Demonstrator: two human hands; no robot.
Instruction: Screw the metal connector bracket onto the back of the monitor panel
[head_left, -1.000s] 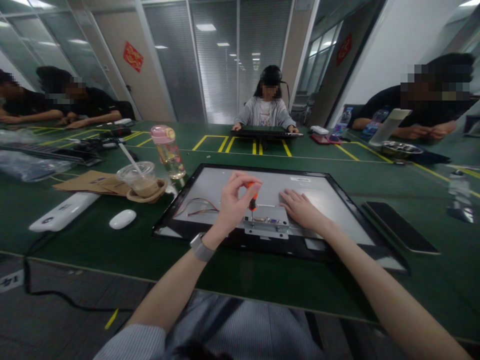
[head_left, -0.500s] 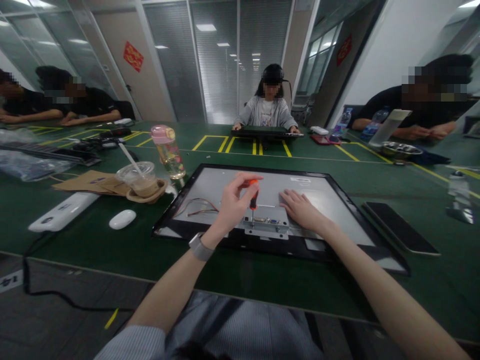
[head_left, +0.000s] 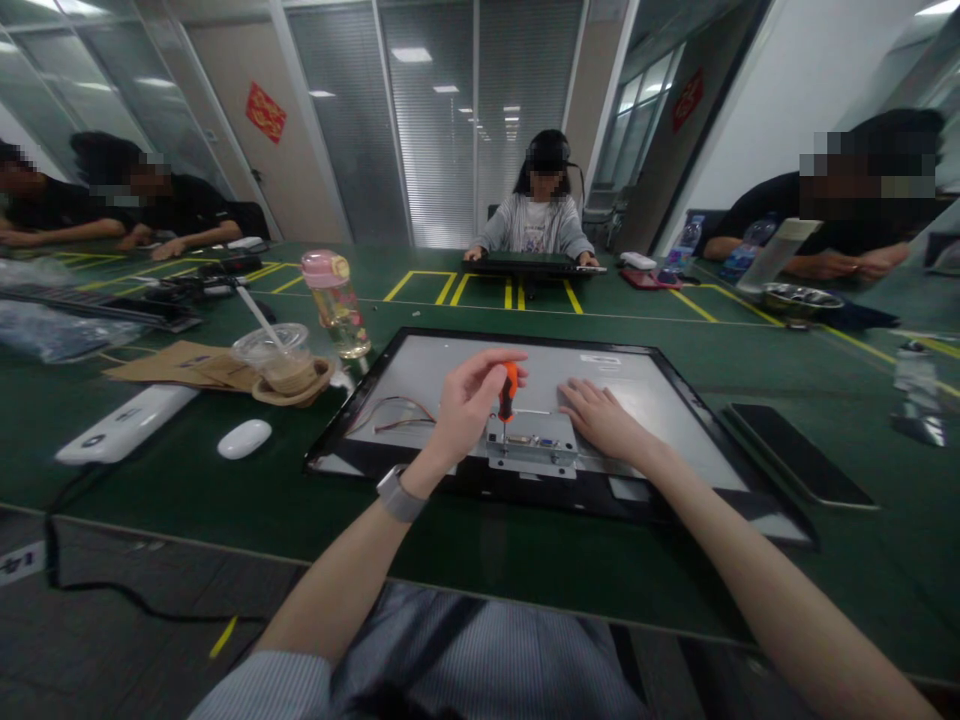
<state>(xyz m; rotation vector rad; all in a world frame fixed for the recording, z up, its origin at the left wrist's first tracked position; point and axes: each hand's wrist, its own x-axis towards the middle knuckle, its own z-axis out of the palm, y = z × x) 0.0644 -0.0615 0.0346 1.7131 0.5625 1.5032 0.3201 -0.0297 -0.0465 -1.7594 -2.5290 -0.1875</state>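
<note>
An orange and black screwdriver (head_left: 508,392) stands nearly upright in my left hand (head_left: 466,402), whose fingers close around the handle. Its tip points down at a metal bracket (head_left: 532,457) with connector ports, at the near side of a display panel (head_left: 427,365) lying back side up. Flat on the panel's grey back, right of the bracket, rests my right hand (head_left: 600,418), fingers stretched out and holding nothing. Thin coloured wires (head_left: 397,408) lie on the panel to the left. Whether the tip sits in a screw is too small to tell.
Left of the panel are a white mouse (head_left: 244,438), a white power strip (head_left: 127,425), an iced drink cup (head_left: 277,355) and a pink-lided bottle (head_left: 336,305). A dark phone (head_left: 799,455) lies to the right. Across the green table, a person (head_left: 540,210) holds another panel.
The fingers of my left hand have shifted slightly on the screwdriver handle, and more of the orange handle shows. My right hand stays in place.
</note>
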